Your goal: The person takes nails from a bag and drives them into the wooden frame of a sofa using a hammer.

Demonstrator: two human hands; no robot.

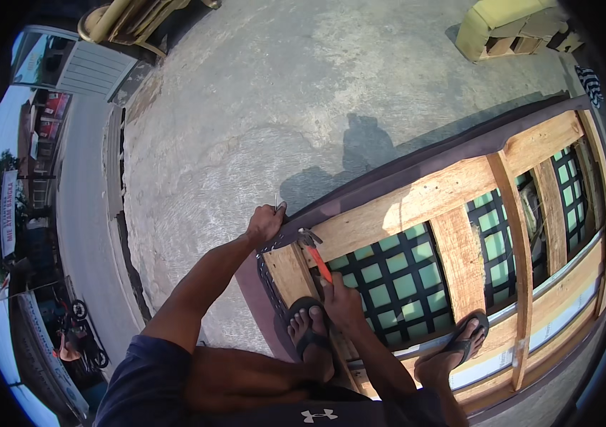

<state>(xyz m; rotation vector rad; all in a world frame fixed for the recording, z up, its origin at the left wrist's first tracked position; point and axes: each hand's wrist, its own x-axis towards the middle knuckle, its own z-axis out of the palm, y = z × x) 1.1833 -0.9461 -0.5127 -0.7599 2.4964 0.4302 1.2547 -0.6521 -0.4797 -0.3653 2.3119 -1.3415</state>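
An upturned wooden furniture frame (pixel 388 208) lies in front of me, with black webbing straps (pixel 393 265) crossing over pale green material. Dark purple fabric (pixel 331 204) runs along its far and left edges. My right hand (pixel 343 304) grips a hammer (pixel 316 254) by its orange handle, the metal head near the frame's left corner. At that corner my left hand (pixel 267 223) is closed beside the fabric's end. A thin, bright sliver shows above its fingers, too small to name. Both my sandalled feet (pixel 310 334) rest on the frame.
Concrete ground (pixel 246 107) stretches beyond the frame. A yellow piece of furniture (pixel 506 32) with an open underside stands at the far right. More wooden furniture (pixel 121 25) is at the far left. Past a ground edge lies a road (pixel 89 206), with a parked motorcycle (pixel 82 334).
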